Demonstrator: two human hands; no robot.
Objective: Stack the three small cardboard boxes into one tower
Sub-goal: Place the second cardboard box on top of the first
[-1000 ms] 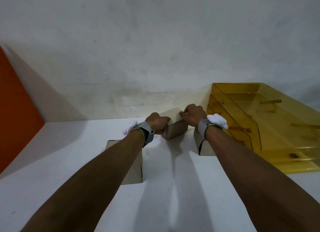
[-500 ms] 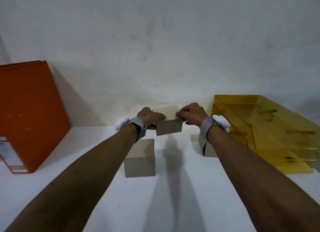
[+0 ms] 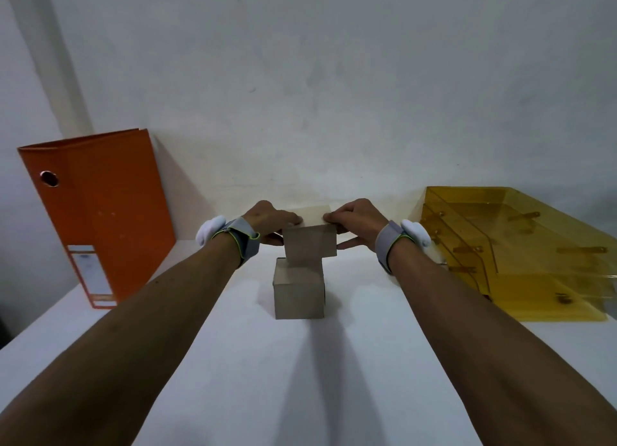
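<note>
Two bare forearms, no sleeves. Left hand (image 3: pixel 270 220): grey fabric wristband (image 3: pixel 243 238) edged with a thin yellow-green cord, carrying a rounded white module (image 3: pixel 209 229) on its outer side. Right hand (image 3: pixel 355 219): matching grey wristband (image 3: pixel 387 245) with the same yellow-green edging and a rounded white module (image 3: pixel 415 233). Fingers (image 3: pixel 293 219) uncovered, no gloves or rings visible.

- Two small brown cardboard boxes: upper (image 3: pixel 310 240), lower (image 3: pixel 298 292).
- One orange ring binder (image 3: pixel 100 212), left.
- One yellow plastic tray stack (image 3: pixel 521 252), right.
- My two hands: left (image 3: pixel 270 222), right (image 3: pixel 355 223).
</note>
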